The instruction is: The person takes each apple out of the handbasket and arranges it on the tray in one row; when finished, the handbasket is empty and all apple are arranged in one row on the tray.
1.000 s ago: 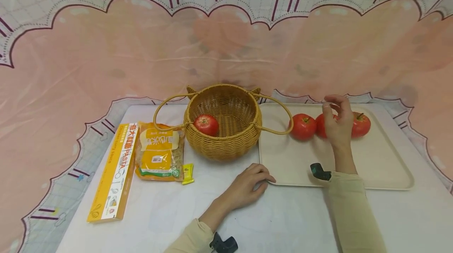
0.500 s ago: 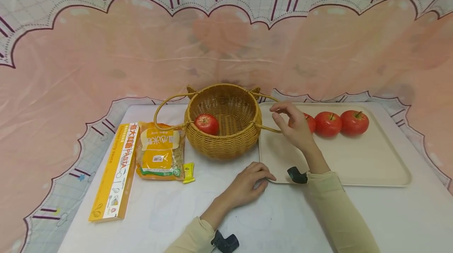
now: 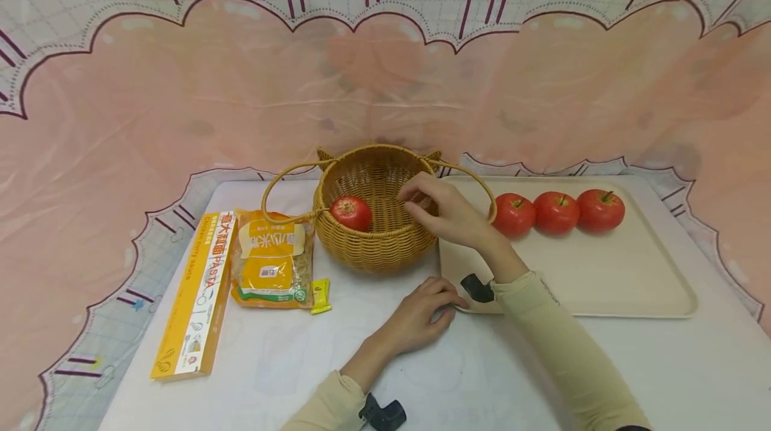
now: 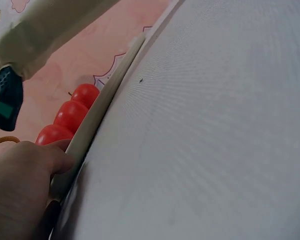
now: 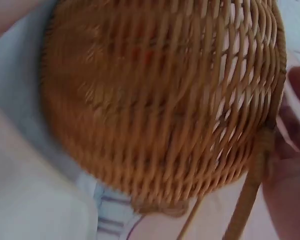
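My right hand (image 3: 448, 210) reaches over the right rim of a wicker basket (image 3: 373, 253), fingers loosely curved and nothing visible in them. In the right wrist view, the hand (image 5: 290, 170) shows beside the basket's handle (image 5: 245, 200), beyond the woven wall (image 5: 160, 110). One red apple (image 3: 351, 213) lies inside the basket at its left. Three more apples (image 3: 557, 212) stand in a row on a cream tray (image 3: 608, 277). My left hand (image 3: 418, 317) rests relaxed with its fingertips at the tray's near left corner. In the left wrist view, its fingers (image 4: 60, 157) touch the tray rim (image 4: 102, 102).
Left of the basket lie a yellow pasta box (image 3: 193, 297), an orange plastic food bag (image 3: 271, 260) and a small yellow packet (image 3: 321, 296). Two looped handles (image 3: 482, 183) stick out from the basket's sides. A patterned pink cloth (image 3: 373, 96) hangs behind the table.
My right hand has moved left from above the apples on the tray to over the basket, uncovering the row of three apples. The left hand stays at the tray corner.
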`<state>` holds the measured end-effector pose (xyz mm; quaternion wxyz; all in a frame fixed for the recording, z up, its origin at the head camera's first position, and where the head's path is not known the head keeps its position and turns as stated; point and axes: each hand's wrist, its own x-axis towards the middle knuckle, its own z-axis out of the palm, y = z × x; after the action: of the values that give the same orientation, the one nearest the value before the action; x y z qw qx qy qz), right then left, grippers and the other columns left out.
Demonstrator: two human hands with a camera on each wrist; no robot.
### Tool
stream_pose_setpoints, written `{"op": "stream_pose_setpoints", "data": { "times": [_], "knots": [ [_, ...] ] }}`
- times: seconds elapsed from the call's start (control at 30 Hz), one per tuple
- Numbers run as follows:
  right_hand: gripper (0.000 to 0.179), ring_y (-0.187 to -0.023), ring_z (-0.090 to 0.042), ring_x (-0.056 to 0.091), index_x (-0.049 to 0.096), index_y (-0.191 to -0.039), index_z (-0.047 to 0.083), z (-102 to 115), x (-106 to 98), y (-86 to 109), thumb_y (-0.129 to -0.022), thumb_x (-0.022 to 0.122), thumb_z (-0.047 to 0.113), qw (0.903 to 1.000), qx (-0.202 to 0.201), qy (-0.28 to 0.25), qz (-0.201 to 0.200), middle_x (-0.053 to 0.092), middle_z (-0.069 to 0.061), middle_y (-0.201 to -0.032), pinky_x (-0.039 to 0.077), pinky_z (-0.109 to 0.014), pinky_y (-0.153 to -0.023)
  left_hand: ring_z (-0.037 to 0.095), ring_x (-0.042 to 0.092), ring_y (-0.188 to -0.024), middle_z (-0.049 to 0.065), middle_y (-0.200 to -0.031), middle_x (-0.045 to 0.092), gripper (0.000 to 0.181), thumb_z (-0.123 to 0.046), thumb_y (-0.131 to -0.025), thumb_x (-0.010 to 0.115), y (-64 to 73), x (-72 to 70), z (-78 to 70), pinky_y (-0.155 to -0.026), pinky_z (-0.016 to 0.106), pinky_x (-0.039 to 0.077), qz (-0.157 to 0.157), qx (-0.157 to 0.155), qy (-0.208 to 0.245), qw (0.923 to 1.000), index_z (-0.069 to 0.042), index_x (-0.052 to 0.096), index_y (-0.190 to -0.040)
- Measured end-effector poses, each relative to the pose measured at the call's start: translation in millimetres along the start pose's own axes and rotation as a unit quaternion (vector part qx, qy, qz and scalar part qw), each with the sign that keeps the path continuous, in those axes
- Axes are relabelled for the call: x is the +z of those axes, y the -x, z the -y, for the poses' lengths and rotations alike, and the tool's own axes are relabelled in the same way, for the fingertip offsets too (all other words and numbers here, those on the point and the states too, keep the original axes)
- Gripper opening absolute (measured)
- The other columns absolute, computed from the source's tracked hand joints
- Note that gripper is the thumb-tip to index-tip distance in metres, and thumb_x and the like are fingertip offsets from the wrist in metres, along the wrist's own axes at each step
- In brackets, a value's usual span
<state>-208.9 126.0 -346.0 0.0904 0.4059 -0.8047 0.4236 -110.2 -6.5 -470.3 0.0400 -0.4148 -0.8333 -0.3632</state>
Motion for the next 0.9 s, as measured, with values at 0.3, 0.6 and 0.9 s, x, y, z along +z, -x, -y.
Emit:
{"op": "stream_pose_setpoints", "data": {
  "times": [0.3,0.6,0.9],
  "knots": [
    [0.014,-0.097,-0.014,0.057,0.061,-0.105,0.009,7.2,16.5,-27.7,-0.092,0.058,0.013,0.9945,0.026,0.073,0.070,0.059,-0.001,-0.102,0.049,-0.033,-0.088,0.006,0.049,-0.113,-0.010,-0.108,0.057,0.022,-0.013,-0.092,0.054,1.6,-0.4,0.1,-0.097,0.022,0.043,0.000,0.006,-0.015,0.9999,-0.023,0.067,-0.107],
    [0.021,-0.100,-0.014,0.058,0.060,-0.110,0.012,7.3,20.9,-46.1,-0.091,0.061,0.020,0.9772,0.064,0.127,0.158,0.058,-0.001,-0.107,0.049,-0.032,-0.089,0.006,0.050,-0.112,-0.009,-0.109,0.057,0.023,-0.012,-0.092,0.055,-0.9,-1.0,-0.9,-0.098,0.020,0.042,0.006,0.023,-0.048,0.9986,-0.023,0.067,-0.108],
    [0.031,-0.109,-0.020,0.056,0.057,-0.118,0.012,5.7,23.6,-66.8,-0.090,0.063,0.024,0.9479,0.062,0.157,0.270,0.054,-0.002,-0.117,0.047,-0.035,-0.094,0.008,0.051,-0.106,-0.006,-0.107,0.057,0.024,-0.015,-0.092,0.059,0.0,-2.5,-3.6,-0.092,0.021,0.044,0.016,0.032,-0.068,0.9970,-0.022,0.068,-0.112]
  ]
}}
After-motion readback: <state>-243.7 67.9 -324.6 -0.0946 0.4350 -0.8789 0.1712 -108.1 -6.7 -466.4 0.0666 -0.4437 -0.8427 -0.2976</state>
